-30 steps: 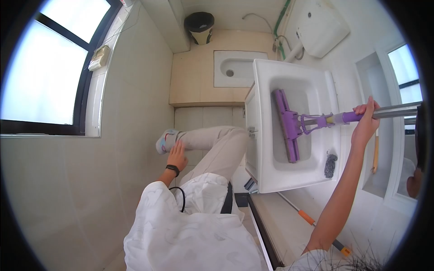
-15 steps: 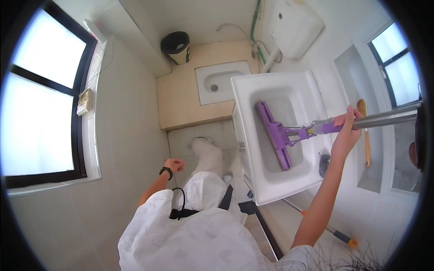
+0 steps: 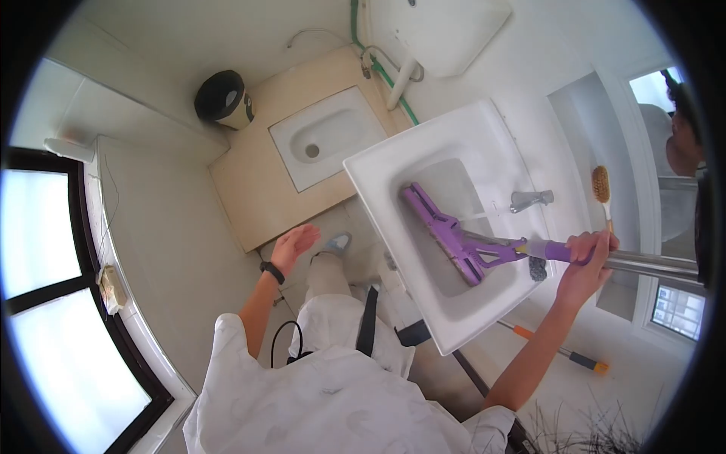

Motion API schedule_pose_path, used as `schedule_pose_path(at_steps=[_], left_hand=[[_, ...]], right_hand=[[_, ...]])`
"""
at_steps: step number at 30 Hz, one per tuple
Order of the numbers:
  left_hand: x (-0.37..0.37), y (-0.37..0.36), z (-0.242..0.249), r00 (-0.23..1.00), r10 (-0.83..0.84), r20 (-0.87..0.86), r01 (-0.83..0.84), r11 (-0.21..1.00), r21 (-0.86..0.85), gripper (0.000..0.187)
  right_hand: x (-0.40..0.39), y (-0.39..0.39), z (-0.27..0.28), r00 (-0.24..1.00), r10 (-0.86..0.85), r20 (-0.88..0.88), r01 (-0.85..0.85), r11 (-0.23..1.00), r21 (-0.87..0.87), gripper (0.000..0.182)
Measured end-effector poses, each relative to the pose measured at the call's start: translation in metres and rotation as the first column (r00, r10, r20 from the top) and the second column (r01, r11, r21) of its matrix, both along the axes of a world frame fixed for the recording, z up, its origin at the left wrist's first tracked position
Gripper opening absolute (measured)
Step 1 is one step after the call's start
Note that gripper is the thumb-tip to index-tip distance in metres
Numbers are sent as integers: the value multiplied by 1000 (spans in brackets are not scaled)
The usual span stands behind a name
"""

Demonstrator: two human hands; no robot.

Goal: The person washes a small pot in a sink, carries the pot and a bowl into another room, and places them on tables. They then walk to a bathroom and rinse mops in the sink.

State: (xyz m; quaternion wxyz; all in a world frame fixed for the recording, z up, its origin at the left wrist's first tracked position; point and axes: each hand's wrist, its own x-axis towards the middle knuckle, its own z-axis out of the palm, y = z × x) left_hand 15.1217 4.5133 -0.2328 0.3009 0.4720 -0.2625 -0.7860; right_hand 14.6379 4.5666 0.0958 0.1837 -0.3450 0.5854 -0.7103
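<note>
In the head view my right hand is wrapped around the handle of a purple mop, at the purple sleeve below its metal pole. The mop's long head lies slantwise inside the white sink. A chrome faucet stands at the sink's wall side, beyond the mop's neck. By my right hand, a grey scouring pad rests on the sink rim. Away from the sink, my left hand hangs in the air with fingers stretched out and nothing in it.
A squat toilet is set in a raised beige step, with a bin behind. A wooden brush stands in the wall niche. A long-handled tool leans below the sink. A window is at left.
My view has turned. The mop has shifted toward the sink's near side, leaving the faucet visible. My left hand has moved forward, its fingers straightening. My right hand keeps its grip.
</note>
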Motion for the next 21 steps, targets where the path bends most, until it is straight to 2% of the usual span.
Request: schedule_pose_path(at_steps=[1,3,4,6,7,9,10,12,13,14,16,17,18,19,20,21], left_hand=[[11,7,-13,1000,20,11,-20,1000,8,53],[23,24,-49,935,17,353,-13,1000,-13,54],[31,32,-65,935,30,354,-33,999,1,54],[51,49,-84,850,71,523,34,981,-189,58],[51,49,-86,846,100,524,9,979,-201,58],[60,66,-86,663,81,744,205,937,-284,56],[60,73,-81,660,82,746,192,943,-273,56],[51,64,-69,379,74,922,419,875,-242,55],[51,65,-89,355,123,927,494,817,-298,57],[50,71,-109,355,132,925,481,823,-302,57],[42,100,-133,-70,178,982,867,498,-29,64],[29,119,-111,-142,-352,925,788,526,321,67],[29,130,-84,-133,-371,919,783,529,327,67],[35,136,-58,-325,-298,897,849,326,416,68],[46,130,-46,-495,-159,855,851,112,513,70],[56,132,-42,-503,-150,851,845,123,521,70]], right_hand=[[-1,0,-1,1000,0,5,0,1000,-11,9],[-4,2,-4,999,42,0,-42,999,-19,10],[-6,5,-4,997,71,-12,-71,997,-22,10],[2,12,0,996,89,-15,-89,996,6,11],[-1,15,-2,995,95,-19,-95,995,-2,11],[2,19,-3,991,130,-34,-130,991,-5,10],[6,23,-4,989,144,-31,-144,990,5,10],[9,27,-4,987,156,-38,-156,988,3,10],[17,27,-3,991,122,-48,-121,993,9,13],[18,28,-3,989,137,-50,-136,991,5,13],[21,29,-5,987,133,-85,-133,991,12,16],[23,29,-5,988,121,-100,-120,993,11,17],[21,29,-3,986,133,-102,-131,991,30,17],[18,28,-1,983,160,-87,-159,987,21,17],[16,27,-2,983,171,-70,-172,985,-7,16],[13,23,-2,983,175,-61,-177,984,-22,16]])
